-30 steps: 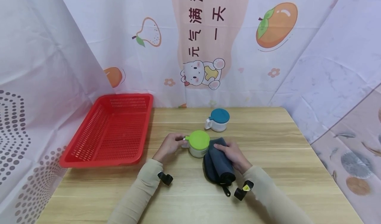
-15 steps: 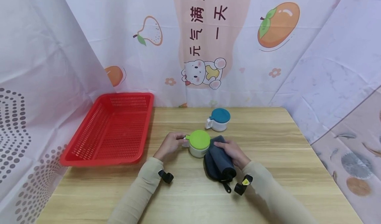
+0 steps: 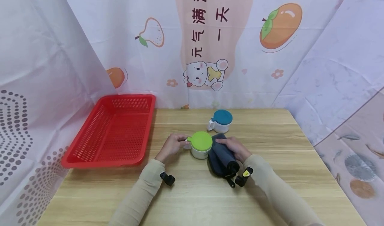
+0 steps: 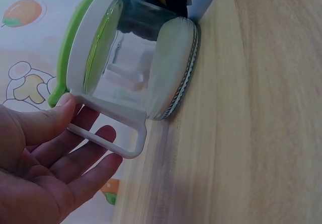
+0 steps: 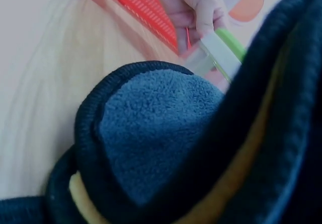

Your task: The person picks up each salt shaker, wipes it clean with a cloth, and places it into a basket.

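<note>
In the head view my left hand [image 3: 172, 146] pinches the white handle [image 4: 125, 151] of a small glass seasoning jar [image 3: 200, 154] with a green lid [image 3: 201, 141]. The left wrist view shows thumb and fingers at the handle's upper end, with the jar's base right at the tabletop. My right hand [image 3: 235, 147] grips a folded dark blue cloth [image 3: 222, 156] close against the jar's right side. Plush blue fabric, black edging and a strip of yellow lining [image 5: 254, 143] show in the right wrist view, where the hand itself is hidden.
Behind the green-lidded jar stands a similar jar [image 3: 221, 127] with a blue lid and white handle. A red plastic basket [image 3: 141, 161] sits at the left of the wooden table [image 3: 192, 206]. A printed curtain [image 3: 144, 79] hangs along the back edge.
My right hand has moved slightly forward with the cloth, whose far end now reaches higher beside the jar. My left hand keeps its pinch on the jar's handle, nearly still.
</note>
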{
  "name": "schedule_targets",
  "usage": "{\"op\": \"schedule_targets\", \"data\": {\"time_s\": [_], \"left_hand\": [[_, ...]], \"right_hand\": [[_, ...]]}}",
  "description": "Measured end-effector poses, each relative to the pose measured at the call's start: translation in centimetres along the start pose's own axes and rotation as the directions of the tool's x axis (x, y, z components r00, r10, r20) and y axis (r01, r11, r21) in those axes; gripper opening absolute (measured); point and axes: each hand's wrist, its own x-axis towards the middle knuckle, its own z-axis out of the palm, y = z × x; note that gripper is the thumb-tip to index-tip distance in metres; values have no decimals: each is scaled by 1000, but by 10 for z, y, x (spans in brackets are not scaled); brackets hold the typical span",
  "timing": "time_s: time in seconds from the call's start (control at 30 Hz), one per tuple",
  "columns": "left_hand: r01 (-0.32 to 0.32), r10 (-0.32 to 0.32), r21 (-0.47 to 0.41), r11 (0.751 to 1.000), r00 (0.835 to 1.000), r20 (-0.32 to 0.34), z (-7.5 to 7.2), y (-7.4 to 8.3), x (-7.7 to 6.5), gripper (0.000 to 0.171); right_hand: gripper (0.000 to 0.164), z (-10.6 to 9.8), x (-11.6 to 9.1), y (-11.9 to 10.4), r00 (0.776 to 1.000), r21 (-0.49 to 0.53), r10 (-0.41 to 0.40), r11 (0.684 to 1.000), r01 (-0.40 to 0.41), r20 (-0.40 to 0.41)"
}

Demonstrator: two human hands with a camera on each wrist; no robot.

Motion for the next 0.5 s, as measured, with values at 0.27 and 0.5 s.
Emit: {"op": "schedule_targets", "data": {"time_s": [0.27, 0.5], "left_hand": [[-23, 23, 6, 1000, 1000, 4, 0, -2, -2, 21], [-11, 11, -21, 1000, 1000, 5, 2, 0, 0, 20]], "right_hand": [[56, 0, 3, -2, 999, -27, -34, 999, 34, -4], [50, 0, -7, 0, 994, -95, -98, 991, 94, -43]]}}
